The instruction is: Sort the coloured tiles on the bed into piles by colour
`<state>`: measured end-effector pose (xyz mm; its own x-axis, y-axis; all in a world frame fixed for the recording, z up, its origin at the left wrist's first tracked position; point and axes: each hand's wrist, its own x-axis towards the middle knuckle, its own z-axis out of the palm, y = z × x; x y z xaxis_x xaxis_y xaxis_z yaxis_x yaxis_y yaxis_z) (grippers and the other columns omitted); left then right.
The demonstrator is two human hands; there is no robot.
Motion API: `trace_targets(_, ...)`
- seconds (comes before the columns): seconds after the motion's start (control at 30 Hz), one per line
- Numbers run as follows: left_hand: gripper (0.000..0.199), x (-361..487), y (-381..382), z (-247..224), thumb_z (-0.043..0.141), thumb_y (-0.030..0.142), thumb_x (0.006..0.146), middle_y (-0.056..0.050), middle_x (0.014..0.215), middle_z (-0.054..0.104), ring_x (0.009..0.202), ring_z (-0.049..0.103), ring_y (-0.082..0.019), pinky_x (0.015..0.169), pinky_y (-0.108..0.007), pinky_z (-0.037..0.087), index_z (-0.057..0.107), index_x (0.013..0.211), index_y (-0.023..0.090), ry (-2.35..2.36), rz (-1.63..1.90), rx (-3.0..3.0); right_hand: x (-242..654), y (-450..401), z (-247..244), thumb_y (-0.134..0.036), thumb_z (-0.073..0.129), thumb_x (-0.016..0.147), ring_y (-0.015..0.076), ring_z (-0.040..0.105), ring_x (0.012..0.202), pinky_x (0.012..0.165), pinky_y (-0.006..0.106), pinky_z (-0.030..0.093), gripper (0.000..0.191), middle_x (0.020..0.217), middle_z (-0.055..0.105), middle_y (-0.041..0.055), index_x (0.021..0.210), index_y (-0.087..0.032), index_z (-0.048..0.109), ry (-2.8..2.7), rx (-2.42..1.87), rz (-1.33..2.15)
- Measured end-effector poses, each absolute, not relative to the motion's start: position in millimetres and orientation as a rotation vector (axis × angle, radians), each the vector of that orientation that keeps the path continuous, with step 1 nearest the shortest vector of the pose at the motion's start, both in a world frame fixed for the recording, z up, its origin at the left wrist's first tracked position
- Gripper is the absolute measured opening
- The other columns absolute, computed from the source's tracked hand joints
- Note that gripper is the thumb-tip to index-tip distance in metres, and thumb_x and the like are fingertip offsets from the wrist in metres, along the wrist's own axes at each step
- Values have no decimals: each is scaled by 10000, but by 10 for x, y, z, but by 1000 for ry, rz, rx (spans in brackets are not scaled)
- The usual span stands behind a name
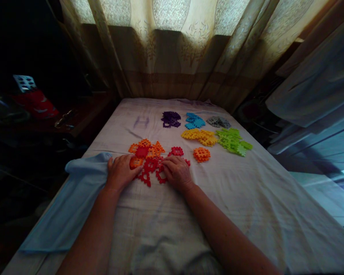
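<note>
Red and orange flat plastic building pieces with notched edges and openwork lie loosely together in front of me, among them a solid red piece [142, 152] and a red piece with a round pattern [150, 165]. My left hand [120, 172] rests palm down at the pile's left edge. Its fingers are apart, touching an orange window-like piece [136, 162]. At the other side, my right hand [178, 172] has its fingertips bent together over red pieces, partly hiding them. One red ring-like piece [161, 176] shows beneath it.
Sorted heaps of similar pieces lie beyond: purple [171, 119], blue [195, 121], grey [218, 122], yellow [200, 136], green [234, 141] and orange [202, 154]. A light blue cloth [71, 206] drapes the left edge of the sheet-covered surface [246, 206]. Curtains [169, 57] hang behind.
</note>
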<state>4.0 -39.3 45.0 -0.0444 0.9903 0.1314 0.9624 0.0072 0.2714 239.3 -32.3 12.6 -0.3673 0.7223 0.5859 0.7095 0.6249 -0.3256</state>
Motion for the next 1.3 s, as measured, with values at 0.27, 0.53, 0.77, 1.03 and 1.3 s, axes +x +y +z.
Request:
trace_targets(0.27, 642, 2, -453, 545, 651, 596, 692, -88, 1251, 678, 1086, 664, -294, 942, -414, 519, 613, 1215, 226, 1699, 718, 1797, 2315, -379, 191, -292, 575, 925, 236, 598, 1009, 916, 384, 481, 413, 1116, 689, 108, 1330, -211, 593, -2162, -1072, 13)
trace_targets(0.53, 600, 207, -467, 454, 685, 586, 683, -60, 1015, 739, 848, 710, -240, 755, -352, 570, 638, 1158, 221, 1548, 787, 1737, 2303, -354, 161, -311, 592, 934, 179, 597, 865, 779, 298, 479, 167, 961, 674, 69, 946, -232, 739, -2151, -1023, 93)
trace_targets(0.77, 494, 292, -437, 380, 615, 609, 740, -34, 881, 734, 788, 692, -220, 725, -334, 550, 653, 1046, 222, 1593, 853, 1781, 2267, -415, 246, -295, 625, 889, 204, 609, 914, 834, 323, 476, 167, 996, 704, 70, 1020, -221, 696, -2279, -1055, 158)
trace_targets(1.03, 605, 283, -414, 317, 545, 644, 804, -69, 1095, 739, 946, 702, -243, 834, -360, 556, 621, 1235, 225, 1635, 843, 1910, 2246, -381, 248, -320, 532, 923, 157, 610, 782, 733, 256, 466, 215, 851, 688, 44, 845, -223, 708, -2016, -1170, 303)
trace_targets(1.3, 511, 355, -427, 220, 513, 533, 896, -85, 1409, 590, 1359, 476, -287, 1167, -547, 263, 608, 1317, 259, 1513, 643, 2399, 3131, -101, 362, -415, 437, 858, 138, 503, 598, 588, 242, 371, 344, 585, 540, -10, 624, -208, 580, -1517, -1579, 395)
